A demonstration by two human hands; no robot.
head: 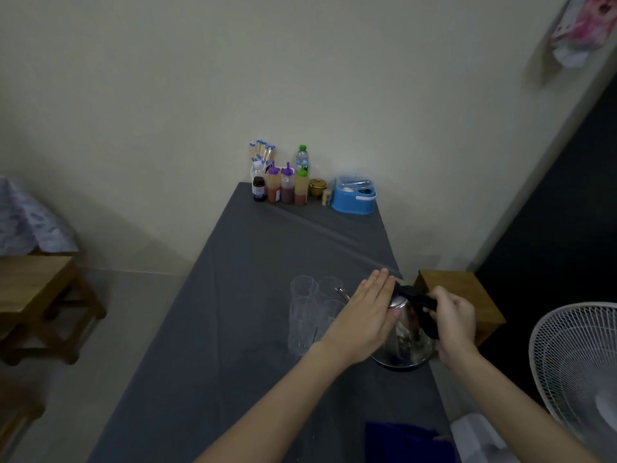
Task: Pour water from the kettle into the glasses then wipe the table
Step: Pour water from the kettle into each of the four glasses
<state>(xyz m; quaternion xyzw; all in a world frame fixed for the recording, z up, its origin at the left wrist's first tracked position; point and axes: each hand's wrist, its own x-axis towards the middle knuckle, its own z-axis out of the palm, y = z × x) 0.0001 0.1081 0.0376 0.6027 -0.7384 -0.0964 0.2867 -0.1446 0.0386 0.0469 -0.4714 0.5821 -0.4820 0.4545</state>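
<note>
A steel kettle (404,342) with a black handle stands on the grey table (253,295) near its right edge, its spout pointing left. My right hand (454,315) grips the black handle. My left hand (365,312) lies flat, fingers straight, against the kettle's lid and left side. Three clear glasses (305,312) stand close together just left of the kettle, partly hidden by my left hand. A dark blue cloth (400,439) lies at the table's near edge.
Sauce bottles (287,185), a water bottle (302,158), a chopstick holder (262,155) and a blue container (355,197) stand at the table's far end by the wall. A wooden stool (464,295) and a white fan (577,372) are on the right; wooden furniture (40,295) is left.
</note>
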